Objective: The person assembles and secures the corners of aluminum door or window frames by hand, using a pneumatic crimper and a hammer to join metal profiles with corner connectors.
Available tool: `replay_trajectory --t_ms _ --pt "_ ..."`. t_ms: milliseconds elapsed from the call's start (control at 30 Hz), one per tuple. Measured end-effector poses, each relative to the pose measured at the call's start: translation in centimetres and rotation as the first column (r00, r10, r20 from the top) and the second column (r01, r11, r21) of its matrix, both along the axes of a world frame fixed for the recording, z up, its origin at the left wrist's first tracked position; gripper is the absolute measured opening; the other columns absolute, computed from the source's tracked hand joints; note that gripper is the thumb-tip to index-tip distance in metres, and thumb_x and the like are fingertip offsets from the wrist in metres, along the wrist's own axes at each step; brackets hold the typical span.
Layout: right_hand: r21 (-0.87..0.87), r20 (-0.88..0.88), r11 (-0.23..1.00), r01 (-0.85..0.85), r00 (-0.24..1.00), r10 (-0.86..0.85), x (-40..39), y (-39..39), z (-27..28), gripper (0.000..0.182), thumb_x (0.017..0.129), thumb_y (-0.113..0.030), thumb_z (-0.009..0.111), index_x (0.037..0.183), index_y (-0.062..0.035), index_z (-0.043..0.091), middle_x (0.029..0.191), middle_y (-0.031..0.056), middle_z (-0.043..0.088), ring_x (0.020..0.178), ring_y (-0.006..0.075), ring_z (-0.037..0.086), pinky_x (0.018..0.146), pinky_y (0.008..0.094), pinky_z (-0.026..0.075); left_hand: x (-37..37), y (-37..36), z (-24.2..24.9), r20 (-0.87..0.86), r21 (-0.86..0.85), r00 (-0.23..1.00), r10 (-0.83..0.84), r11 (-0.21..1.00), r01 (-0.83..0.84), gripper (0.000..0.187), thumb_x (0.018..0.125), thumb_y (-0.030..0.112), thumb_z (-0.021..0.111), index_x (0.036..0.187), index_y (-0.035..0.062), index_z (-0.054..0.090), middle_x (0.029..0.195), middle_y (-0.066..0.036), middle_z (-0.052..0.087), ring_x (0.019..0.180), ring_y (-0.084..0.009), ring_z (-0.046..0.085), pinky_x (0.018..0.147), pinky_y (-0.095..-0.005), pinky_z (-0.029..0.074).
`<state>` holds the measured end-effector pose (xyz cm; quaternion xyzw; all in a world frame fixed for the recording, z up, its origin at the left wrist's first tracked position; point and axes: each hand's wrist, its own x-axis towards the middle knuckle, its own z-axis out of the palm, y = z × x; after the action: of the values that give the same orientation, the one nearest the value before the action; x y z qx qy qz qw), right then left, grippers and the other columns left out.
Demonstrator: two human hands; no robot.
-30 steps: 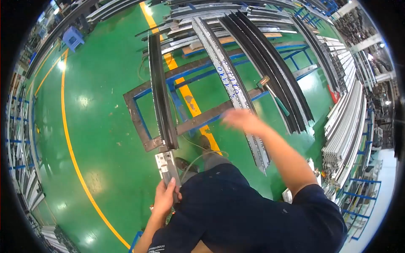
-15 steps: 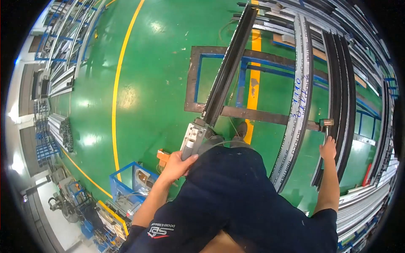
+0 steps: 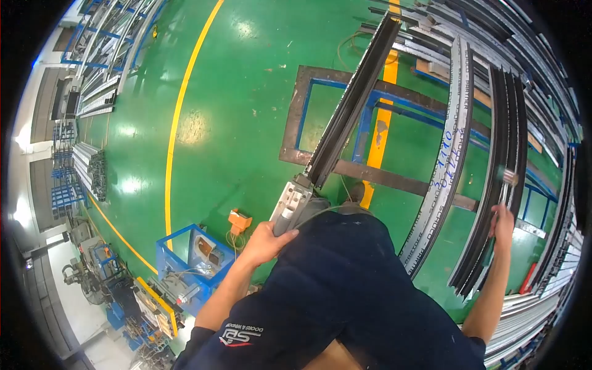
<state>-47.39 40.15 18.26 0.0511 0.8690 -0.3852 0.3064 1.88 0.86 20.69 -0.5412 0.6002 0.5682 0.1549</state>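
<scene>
My left hand [image 3: 269, 243] is wrapped round the grey end of a metal block tool [image 3: 292, 200]. That tool sits at the near end of a long black profile [image 3: 354, 98], which slants away across a metal frame stand [image 3: 376, 172]. On the right, my right hand [image 3: 502, 225] grips the handle of a hammer [image 3: 508, 179], whose head is blurred and lies over dark profiles [image 3: 498, 135]. Between my hands lies a white-filmed profile [image 3: 449, 154] with blue handwriting.
An orange device [image 3: 239, 220] and a blue frame box [image 3: 185, 246] stand on the green floor [image 3: 240, 123] at the left. Racks of profiles [image 3: 98, 37] are at the upper left. More profiles [image 3: 530, 327] fill the right side.
My right hand and the hammer have moved right, over the dark profiles. The view has shifted, so the stand and profiles appear further right. My left hand still holds the tool.
</scene>
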Motion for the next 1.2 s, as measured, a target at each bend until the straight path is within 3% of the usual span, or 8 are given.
replay_trajectory --t_ms 233,433,633,833,1000,1033,1100,1200 --pt "-0.544 0.404 0.810 0.219 0.914 0.025 8.2 -22.0 -0.6 0.041 0.107 -0.052 0.048 0.096 -0.0126 0.056 0.061 -0.0059 0.037 0.046 0.0064 0.034 0.042 0.0262 0.028 0.8 1.0 -0.9 0.079 -0.020 0.996 -0.035 0.999 0.037 0.043 0.089 0.034 0.078 0.103 -0.0058 0.073 0.075 -0.009 0.071 0.064 -0.0142 0.065 0.061 -0.0332 0.052" --pt "-0.408 0.477 0.613 -0.677 0.414 0.775 21.7 -29.6 -10.6 0.051 0.105 -0.054 0.050 0.077 -0.0122 0.053 0.058 -0.0013 0.048 0.044 0.0125 0.044 0.041 0.0310 0.036 0.9 1.1 -0.6 0.114 -0.013 0.992 -0.044 0.999 0.045 0.047 0.088 0.038 0.078 0.101 -0.0070 0.073 0.076 -0.013 0.072 0.068 -0.0175 0.067 0.067 -0.0360 0.054" --pt "-0.558 0.579 0.828 0.051 0.739 0.345 14.9 -32.3 -10.1 0.054 0.106 -0.060 0.041 0.080 -0.0145 0.055 0.061 -0.0017 0.050 0.045 0.0125 0.044 0.044 0.0299 0.036 1.2 1.4 -0.6 0.144 0.008 0.984 -0.101 0.995 0.101 0.052 0.087 0.041 0.077 0.102 -0.0080 0.072 0.075 -0.016 0.071 0.069 -0.0208 0.069 0.069 -0.0379 0.054" --pt "-0.396 0.553 0.654 -0.645 0.400 0.730 19.6 -30.6 -11.4 0.055 0.107 -0.055 0.044 0.075 -0.0109 0.054 0.060 0.0012 0.050 0.047 0.0155 0.046 0.045 0.0334 0.038 1.9 1.7 -0.5 0.143 -0.030 0.983 -0.112 0.993 0.117 0.055 0.086 0.044 0.078 0.102 -0.0077 0.072 0.076 -0.020 0.072 0.070 -0.0242 0.071 0.070 -0.0395 0.055" --pt "-0.638 0.598 0.756 0.144 0.711 0.370 16.0 -31.7 -12.8 0.056 0.107 -0.062 0.037 0.079 -0.0147 0.050 0.060 -0.0004 0.049 0.047 0.0130 0.046 0.047 0.0295 0.039 2.1 2.6 -0.3 0.111 -0.023 0.992 -0.061 0.998 0.064 0.055 0.086 0.045 0.078 0.106 -0.0064 0.073 0.078 -0.019 0.073 0.072 -0.0238 0.071 0.071 -0.0397 0.055" --pt "-0.504 0.459 0.861 -0.071 0.822 0.337 19.0 -31.7 -11.8 0.056 0.107 -0.060 0.038 0.076 -0.0144 0.049 0.059 -0.0014 0.047 0.047 0.0128 0.045 0.047 0.0302 0.039 1.9 2.5 -0.3 0.096 -0.020 0.994 -0.048 0.999 0.051 0.055 0.086 0.045 0.078 0.106 -0.0061 0.073 0.078 -0.018 0.073 0.072 -0.0235 0.071 0.071 -0.0398 0.055" --pt "-0.437 0.409 0.471 -0.767 0.297 0.863 22.8 -29.5 -11.9 0.056 0.108 -0.056 0.041 0.074 -0.0135 0.051 0.060 -0.0016 0.049 0.050 0.0148 0.047 0.049 0.0314 0.039 1.4 2.2 -0.4 0.118 -0.023 0.991 -0.069 0.997 0.072 0.055 0.086 0.045 0.079 0.106 -0.0059 0.073 0.078 -0.017 0.073 0.072 -0.0229 0.071 0.071 -0.0396 0.055" --pt "-0.468 0.503 0.629 -0.621 0.398 0.767 19.6 -31.0 -10.2 0.055 0.108 -0.053 0.043 0.070 -0.0136 0.048 0.056 -0.0023 0.043 0.046 0.0103 0.042 0.043 0.0278 0.033 2.5 3.3 -0.8 0.093 -0.041 0.995 -0.019 0.999 0.023 0.054 0.086 0.045 0.079 0.107 -0.0053 0.073 0.078 -0.016 0.073 0.072 -0.0218 0.070 0.071 -0.0394 0.055"
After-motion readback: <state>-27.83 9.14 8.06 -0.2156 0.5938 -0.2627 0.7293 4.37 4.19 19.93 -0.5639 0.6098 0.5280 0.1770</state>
